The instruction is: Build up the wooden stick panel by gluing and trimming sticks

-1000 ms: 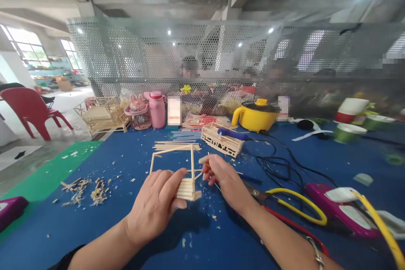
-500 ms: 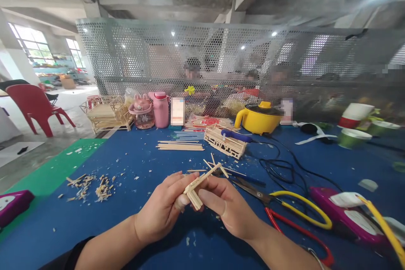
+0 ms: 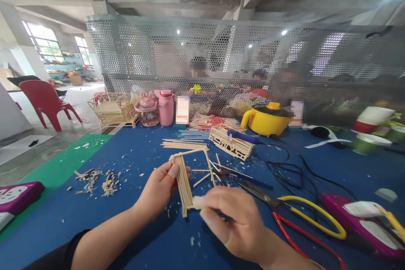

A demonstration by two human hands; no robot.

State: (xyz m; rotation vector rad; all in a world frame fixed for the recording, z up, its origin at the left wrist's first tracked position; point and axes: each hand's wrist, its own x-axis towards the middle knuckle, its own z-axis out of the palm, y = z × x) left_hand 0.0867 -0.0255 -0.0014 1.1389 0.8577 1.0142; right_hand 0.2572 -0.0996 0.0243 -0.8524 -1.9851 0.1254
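Note:
A small wooden stick frame (image 3: 184, 181), with a panel of sticks side by side and thin arms making an open shape, is held up above the blue table. My left hand (image 3: 160, 187) grips the panel's upper left side, thumb across the front. At the frame's lower right corner, my right hand (image 3: 234, 219) is closed, its fingers pinching the end of a short stick there; a whitish covering shows on a fingertip. Behind the frame lie loose sticks (image 3: 202, 179) and dark-handled pliers (image 3: 224, 174). Large scissors (image 3: 272, 202) with yellow and red handles rest beside my right hand.
Offcuts (image 3: 109, 183) lie at left. Farther back are a stick bundle (image 3: 182, 144), a slatted wooden model (image 3: 232, 143) with a blue-handled tool (image 3: 243, 137), a yellow pot (image 3: 268, 124) and pink bottles (image 3: 166, 109). Cables (image 3: 291, 173) and a purple power strip (image 3: 357, 223) lie right.
The frame has been turned so its panel stands facing me. My left hand has moved to its upper left, my right hand down to its lower right corner. The view has shifted slightly.

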